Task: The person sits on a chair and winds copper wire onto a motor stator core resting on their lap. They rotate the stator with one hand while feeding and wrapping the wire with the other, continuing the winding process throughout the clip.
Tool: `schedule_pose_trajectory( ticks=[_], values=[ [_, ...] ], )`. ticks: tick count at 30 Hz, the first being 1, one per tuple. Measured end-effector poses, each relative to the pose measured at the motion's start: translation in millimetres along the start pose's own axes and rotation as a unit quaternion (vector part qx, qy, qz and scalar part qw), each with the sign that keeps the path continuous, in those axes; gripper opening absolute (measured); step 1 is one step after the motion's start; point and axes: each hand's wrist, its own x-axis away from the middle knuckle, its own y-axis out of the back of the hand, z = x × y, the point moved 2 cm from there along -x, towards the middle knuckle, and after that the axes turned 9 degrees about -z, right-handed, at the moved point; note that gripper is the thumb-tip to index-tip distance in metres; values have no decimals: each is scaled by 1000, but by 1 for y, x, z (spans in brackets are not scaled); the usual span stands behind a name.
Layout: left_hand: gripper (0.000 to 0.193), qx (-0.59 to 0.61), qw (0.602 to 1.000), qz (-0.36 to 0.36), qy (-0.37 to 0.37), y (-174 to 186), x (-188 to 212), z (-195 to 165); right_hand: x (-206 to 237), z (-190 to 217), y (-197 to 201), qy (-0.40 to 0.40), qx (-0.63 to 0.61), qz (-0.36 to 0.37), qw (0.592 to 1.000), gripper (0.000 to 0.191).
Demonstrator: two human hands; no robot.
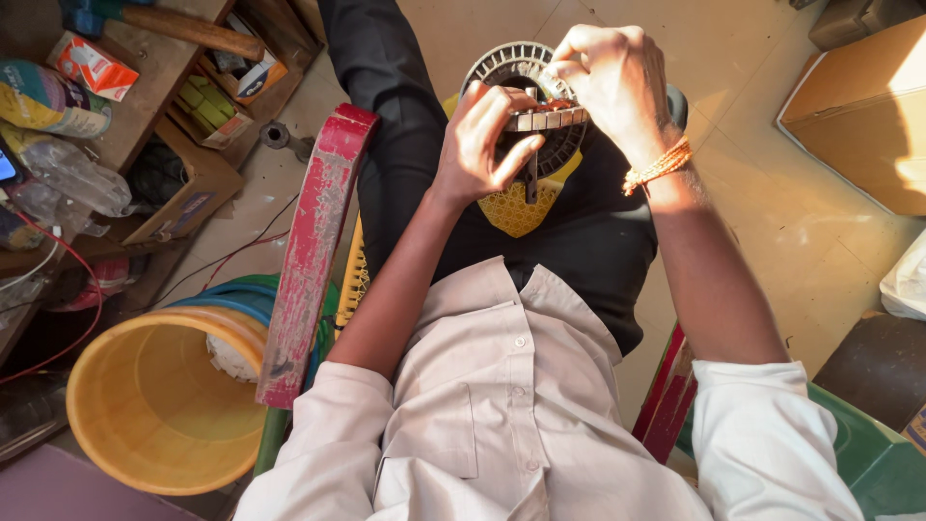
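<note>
Round slotted metal core, dark grey w/ toothed rim (pixel 521 72), sits on person's lap over black trousers, a yellow patterned plastic piece (pixel 511 207) under it. Left hand (pixel 477 145): fingers half curled, thumb and forefinger pinching near a flat metal bar (pixel 552 119) laid across the core's face; what exactly it pinches — cannot tell. Right hand (pixel 608 82): fingers closed down tight over bar's far end and core rim, orange thread band at wrist.

Step in hand, by my read: seating or working sthg into the slots, bar used as guide. Next move likely needs core held steady w/ one hand while the other shifts along the rim (small parts, easy to slip).

Surroundings: pale tiled floor (pixel 772 193), sunlit. Red worn wooden armrest (pixel 313 251) at left, yellow plastic bucket (pixel 145 405) beside it, cluttered wooden shelf (pixel 145 87) w/ boxes and bags.
</note>
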Motion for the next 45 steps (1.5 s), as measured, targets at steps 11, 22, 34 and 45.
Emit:
schedule_pose_trajectory(
  ticks=[11, 22, 34, 45],
  values=[
    [32, 49, 953, 170, 247, -33, -45, 64, -5, 25, 15, -82, -46, 6, 996, 14],
    [18, 258, 929, 194, 178, -5, -36, 72, 40, 86, 33, -139, -126, 11, 982, 12],
    [18, 239, 948, 180, 106, 0, -42, 64, 66, 81, 12, -130, -163, -51, 977, 11],
    [20, 189, 952, 214, 110, -5, -45, 74, 74, 78, 7, -171, -236, -51, 955, 6]
  ],
)
